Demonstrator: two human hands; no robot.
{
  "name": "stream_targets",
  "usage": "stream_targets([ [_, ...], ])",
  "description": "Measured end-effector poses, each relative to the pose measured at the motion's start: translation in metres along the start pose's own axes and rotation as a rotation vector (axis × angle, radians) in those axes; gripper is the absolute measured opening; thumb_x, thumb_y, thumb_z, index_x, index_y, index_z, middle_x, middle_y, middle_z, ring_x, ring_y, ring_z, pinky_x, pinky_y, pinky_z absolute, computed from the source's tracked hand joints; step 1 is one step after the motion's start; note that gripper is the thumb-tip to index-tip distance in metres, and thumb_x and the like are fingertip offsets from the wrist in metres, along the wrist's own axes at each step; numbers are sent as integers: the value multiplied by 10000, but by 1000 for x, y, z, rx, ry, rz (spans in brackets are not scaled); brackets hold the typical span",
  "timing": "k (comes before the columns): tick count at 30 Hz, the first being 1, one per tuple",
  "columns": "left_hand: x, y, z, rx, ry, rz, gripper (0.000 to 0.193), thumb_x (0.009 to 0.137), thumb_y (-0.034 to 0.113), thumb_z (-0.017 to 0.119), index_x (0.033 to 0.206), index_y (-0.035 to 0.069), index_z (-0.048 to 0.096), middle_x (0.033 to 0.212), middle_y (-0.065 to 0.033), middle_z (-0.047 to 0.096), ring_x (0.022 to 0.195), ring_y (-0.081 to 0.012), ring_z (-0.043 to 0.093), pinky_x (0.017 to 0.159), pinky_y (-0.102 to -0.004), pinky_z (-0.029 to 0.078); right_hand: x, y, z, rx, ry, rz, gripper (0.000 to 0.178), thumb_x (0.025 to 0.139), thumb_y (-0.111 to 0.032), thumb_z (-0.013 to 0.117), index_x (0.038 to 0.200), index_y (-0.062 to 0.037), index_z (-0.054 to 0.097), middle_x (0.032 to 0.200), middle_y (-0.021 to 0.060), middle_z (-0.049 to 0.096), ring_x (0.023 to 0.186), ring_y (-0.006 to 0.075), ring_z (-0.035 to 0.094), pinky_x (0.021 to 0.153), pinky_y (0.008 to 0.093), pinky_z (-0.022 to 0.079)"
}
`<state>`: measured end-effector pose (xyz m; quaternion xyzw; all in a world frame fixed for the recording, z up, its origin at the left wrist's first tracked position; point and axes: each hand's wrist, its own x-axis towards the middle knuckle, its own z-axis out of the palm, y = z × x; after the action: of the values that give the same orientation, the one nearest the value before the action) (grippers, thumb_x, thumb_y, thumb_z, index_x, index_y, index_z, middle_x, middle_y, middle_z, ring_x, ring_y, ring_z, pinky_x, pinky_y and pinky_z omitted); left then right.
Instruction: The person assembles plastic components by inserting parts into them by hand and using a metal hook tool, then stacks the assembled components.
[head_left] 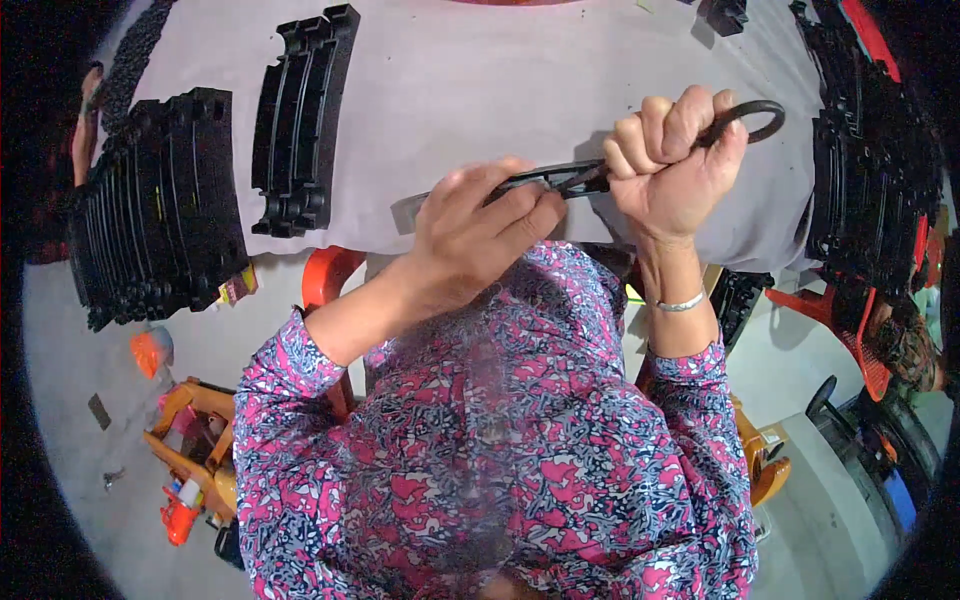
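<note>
My left hand (480, 220) is wrapped round a long, narrow black plastic part (572, 172), held above the near edge of the table. In my right hand (672, 165) is a pair of black-handled scissors (768, 121), gripped in a fist. One ring of the handle sticks out past the thumb side, and the dark blade end reaches toward the plastic part beside my left fingers. My fingers cover much of both things, so I cannot tell whether the blade touches the part.
A ribbed black plastic part (297, 125) lies on the pale cloth-covered table (480, 80). Stacked black parts (165, 195) stand at the left edge, with more black parts (865, 190) at the right. An orange-red chair (840, 325) and a yellow-orange chair (195, 430) stand below.
</note>
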<state>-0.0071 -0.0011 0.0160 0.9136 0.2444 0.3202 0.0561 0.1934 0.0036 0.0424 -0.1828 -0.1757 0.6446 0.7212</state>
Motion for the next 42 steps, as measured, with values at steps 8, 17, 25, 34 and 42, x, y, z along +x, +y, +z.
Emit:
stream_targets([
  [8, 1, 1, 5, -14, 74, -53, 296, 778, 117, 655, 1072, 146, 640, 1073, -41, 578, 1098, -231, 582, 822, -376, 520, 15, -51, 0, -126, -32, 17, 442, 1018, -462, 368, 768, -109, 456, 594, -55, 237, 510, 66, 218, 434, 231, 155],
  [17, 6, -7, -37, -3, -128, -357, 475, 685, 102, 784, 1133, 65, 629, 1050, -120, 581, 900, -309, 594, 848, -409, 433, 17, -57, -22, -721, 452, 112, 158, 1002, -224, 515, 918, -91, 509, 686, -49, 394, 569, 46, 352, 446, 189, 244],
  [25, -12, -17, -36, -160, 54, -384, 344, 672, 65, 792, 978, 1, 647, 840, -119, 552, 766, -305, 584, 680, -406, 462, 38, -63, -40, -1884, 242, 17, 380, 830, -360, 672, 854, 19, 671, 709, 94, 678, 666, 201, 637, 651, 359, 491],
  [34, -24, -24, -27, -186, 209, -452, 329, 685, 10, 762, 983, -10, 625, 840, -143, 524, 736, -324, 572, 634, -410, 468, 0, 0, 12, -1937, 98, -550, 266, 794, -118, 741, 1026, -36, 641, 866, 99, 662, 656, 194, 610, 607, 328, 499],
  [42, -39, -27, -17, -172, 210, -362, 363, 678, 46, 755, 1004, -32, 615, 964, -228, 590, 828, -402, 578, 733, -446, 493, -9, 58, 50, -2113, -161, -89, 426, 808, -311, 714, 1044, -12, 523, 957, 213, 610, 880, 435, 610, 730, 506, 489],
])
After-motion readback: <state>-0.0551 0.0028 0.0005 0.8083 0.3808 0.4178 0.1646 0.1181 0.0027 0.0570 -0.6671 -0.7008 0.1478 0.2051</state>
